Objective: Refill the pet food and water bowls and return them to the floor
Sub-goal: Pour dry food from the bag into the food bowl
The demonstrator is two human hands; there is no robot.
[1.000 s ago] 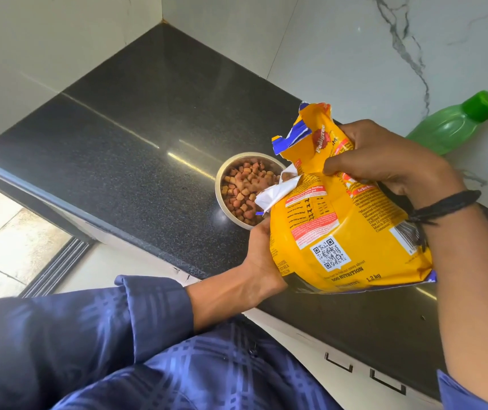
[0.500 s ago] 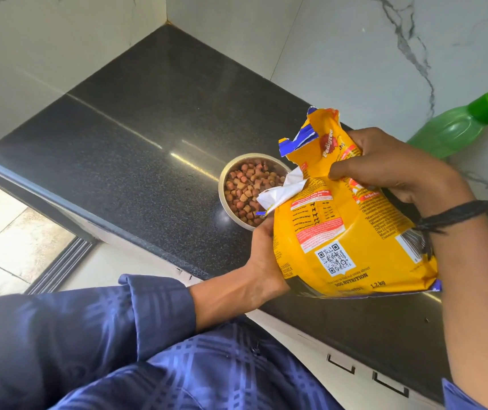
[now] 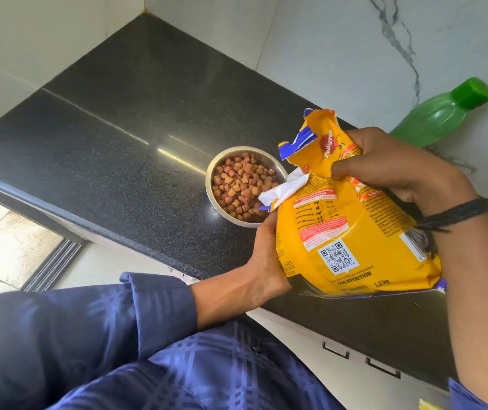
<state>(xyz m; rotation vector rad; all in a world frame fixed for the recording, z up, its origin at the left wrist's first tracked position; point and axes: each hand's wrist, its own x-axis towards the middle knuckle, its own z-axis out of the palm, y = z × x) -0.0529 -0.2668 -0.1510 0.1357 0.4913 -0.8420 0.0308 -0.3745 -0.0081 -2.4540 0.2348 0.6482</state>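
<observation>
A steel bowl point(image 3: 213, 173) filled with brown kibble stands on the black granite counter point(image 3: 124, 143). A yellow dog food bag point(image 3: 346, 232) is held upright just right of the bowl, its torn white-lined mouth over the bowl's right rim. My left hand point(image 3: 266, 253) grips the bag's lower left side. My right hand point(image 3: 393, 167) pinches the bag near its torn top. No kibble is falling. A green plastic bottle point(image 3: 441, 116) with a green cap leans against the marble wall behind the bag.
Marble walls close the counter at the back and left, meeting in a corner. Below the counter's front edge are white drawers with dark handles point(image 3: 383, 368). Tiled floor and a door track point(image 3: 50, 264) lie at the lower left.
The bag has tipped back from the bowl to a more upright position, its mouth lifted slightly. Both hands keep their grip. The bowl has not moved.
</observation>
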